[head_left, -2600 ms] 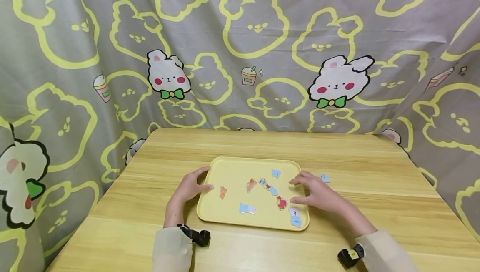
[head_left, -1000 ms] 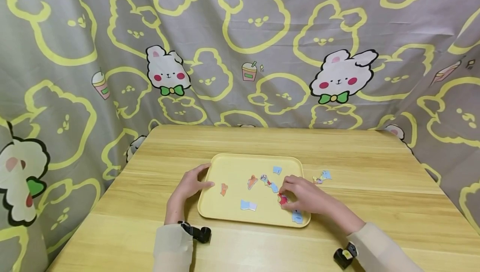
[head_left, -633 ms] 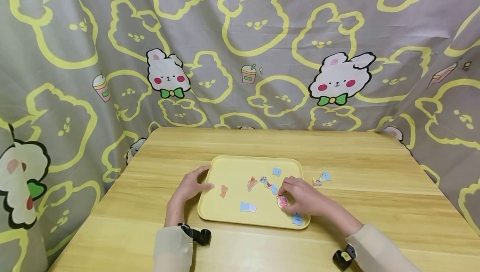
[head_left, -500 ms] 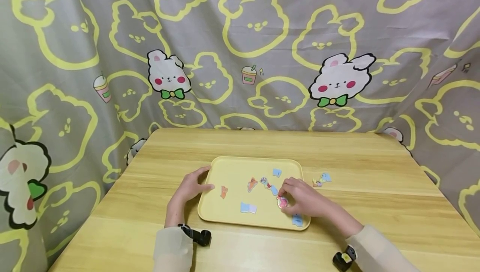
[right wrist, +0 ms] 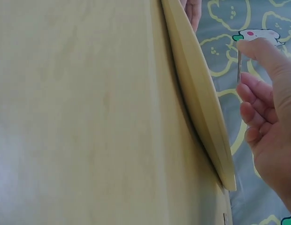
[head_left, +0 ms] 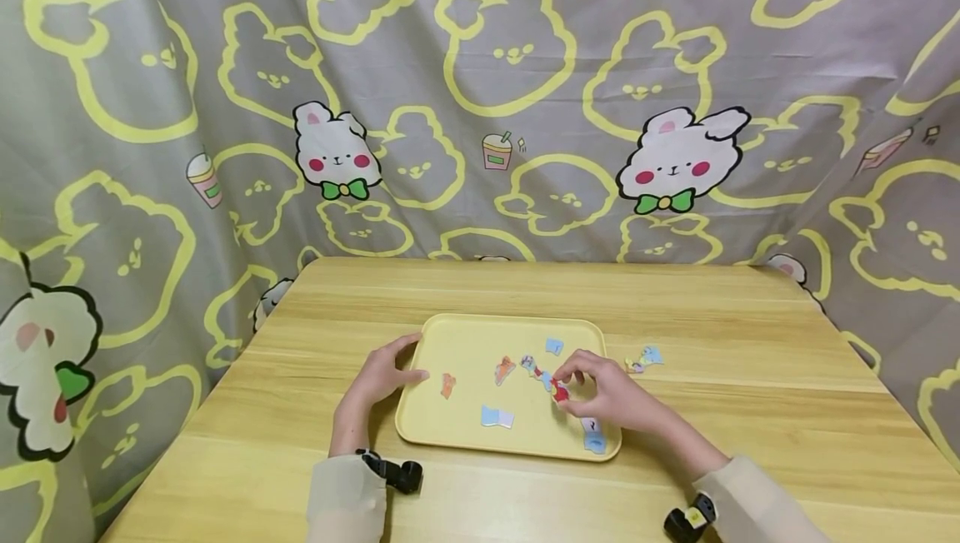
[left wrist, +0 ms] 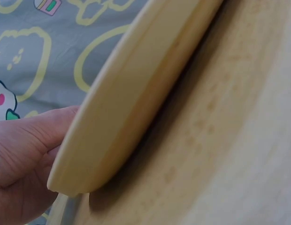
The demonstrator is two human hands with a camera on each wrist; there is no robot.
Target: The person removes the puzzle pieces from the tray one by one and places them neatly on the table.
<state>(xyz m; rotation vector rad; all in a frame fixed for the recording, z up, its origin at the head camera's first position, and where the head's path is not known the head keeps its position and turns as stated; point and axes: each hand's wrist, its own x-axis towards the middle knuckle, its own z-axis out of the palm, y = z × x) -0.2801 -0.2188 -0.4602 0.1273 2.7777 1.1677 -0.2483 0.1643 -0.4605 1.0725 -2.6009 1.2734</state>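
Before cartoon curtains [head_left: 412, 35], resting a relaxed left hand [head_left: 378, 375] against the tray [head_left: 465, 339], pinching a red piece [head_left: 560, 394] above it with the right hand [head_left: 611, 393]; apparently selecting, probably needing matching with pieces [head_left: 651, 356] alongside next.

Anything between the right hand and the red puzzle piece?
Nothing visible: the right hand pinches the red puzzle piece directly, holding it above the yellow tray.

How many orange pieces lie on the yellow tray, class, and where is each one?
2: one orange piece toward the tray's left side, another orange piece near its middle. The right hand, pinching a red piece, could be hiding more.
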